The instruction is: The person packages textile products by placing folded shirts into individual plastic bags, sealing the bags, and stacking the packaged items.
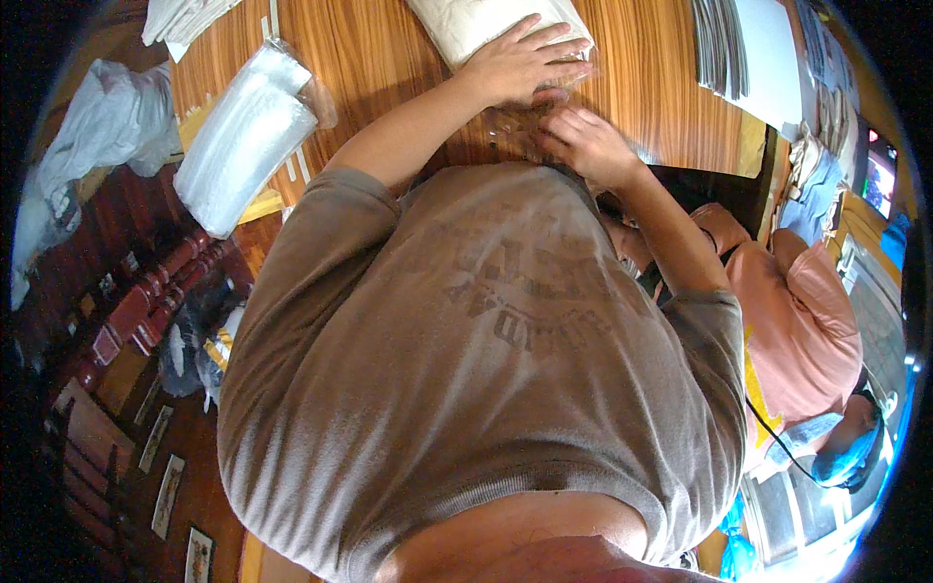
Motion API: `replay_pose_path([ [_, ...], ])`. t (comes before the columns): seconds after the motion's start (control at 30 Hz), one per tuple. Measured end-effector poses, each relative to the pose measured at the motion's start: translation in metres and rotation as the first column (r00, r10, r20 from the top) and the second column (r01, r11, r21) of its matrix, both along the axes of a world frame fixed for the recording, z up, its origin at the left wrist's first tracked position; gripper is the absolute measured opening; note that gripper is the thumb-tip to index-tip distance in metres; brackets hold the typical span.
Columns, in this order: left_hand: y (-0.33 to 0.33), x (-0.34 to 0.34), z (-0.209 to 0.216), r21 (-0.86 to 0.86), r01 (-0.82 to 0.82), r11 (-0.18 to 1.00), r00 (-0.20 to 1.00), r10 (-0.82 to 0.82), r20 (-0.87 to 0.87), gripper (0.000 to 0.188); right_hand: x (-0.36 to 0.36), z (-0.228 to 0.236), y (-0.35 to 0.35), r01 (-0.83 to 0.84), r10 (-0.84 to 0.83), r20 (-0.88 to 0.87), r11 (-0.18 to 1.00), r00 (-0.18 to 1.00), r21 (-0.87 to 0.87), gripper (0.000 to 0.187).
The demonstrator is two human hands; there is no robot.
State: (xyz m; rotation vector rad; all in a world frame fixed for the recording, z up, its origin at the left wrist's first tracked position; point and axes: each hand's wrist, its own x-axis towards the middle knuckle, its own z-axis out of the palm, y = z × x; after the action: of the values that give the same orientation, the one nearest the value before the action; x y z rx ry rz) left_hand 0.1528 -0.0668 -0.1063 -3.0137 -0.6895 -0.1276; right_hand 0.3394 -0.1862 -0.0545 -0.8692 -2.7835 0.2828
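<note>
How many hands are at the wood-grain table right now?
2: the left hand, fingers spread on the cream package, and the right hand, by the crinkled clear plastic near the table edge. Others may be hidden.

cream bundle (pixel 474 25), flat, slanted — clear plastic (pixel 509 124) at its near end, on wood-grain table (pixel 651 107)

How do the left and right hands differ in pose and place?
Pose: the left hand is spread wide, while the right hand has its fingers bent.
Place: the left hand lies on the pale package; the right hand is nearer the body, by clear plastic, contact unclear.
Shared: both are bare.
</note>
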Motion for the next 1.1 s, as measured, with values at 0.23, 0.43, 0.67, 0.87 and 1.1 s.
replay_pose_path([
  [0.23, 0.002, 0.001, -0.010, 0.052, 0.006, 0.999, 0.997, -0.011, 0.081, 0.059, -0.040, -0.014, 0.004, 0.099, -0.077, 0.158, 0.986, 0.984, -0.134, 0.034],
  [0.43, 0.003, -0.002, -0.012, 0.004, 0.044, 0.999, 0.990, -0.044, 0.132, 0.057, -0.022, -0.015, -0.002, -0.073, 0.079, -0.072, 0.994, 0.994, 0.087, 0.026],
  [0.67, 0.007, 0.002, -0.024, 0.026, 0.035, 0.999, 0.997, -0.036, 0.066, 0.057, -0.053, -0.009, 0.008, 0.182, -0.182, -0.006, 0.979, 0.983, 0.097, 0.021],
  [0.87, 0.003, 0.000, -0.013, -0.012, 0.025, 1.000, 0.996, -0.024, 0.080, 0.056, -0.047, -0.015, -0.004, 0.251, -0.261, -0.221, 0.965, 0.940, -0.070, 0.023],
  [1.1, 0.005, -0.002, -0.011, -0.122, 0.099, 0.988, 0.967, -0.066, 0.247, 0.061, -0.051, -0.019, -0.012, 0.403, -0.418, -0.058, 0.899, 0.907, -0.173, 0.027],
])
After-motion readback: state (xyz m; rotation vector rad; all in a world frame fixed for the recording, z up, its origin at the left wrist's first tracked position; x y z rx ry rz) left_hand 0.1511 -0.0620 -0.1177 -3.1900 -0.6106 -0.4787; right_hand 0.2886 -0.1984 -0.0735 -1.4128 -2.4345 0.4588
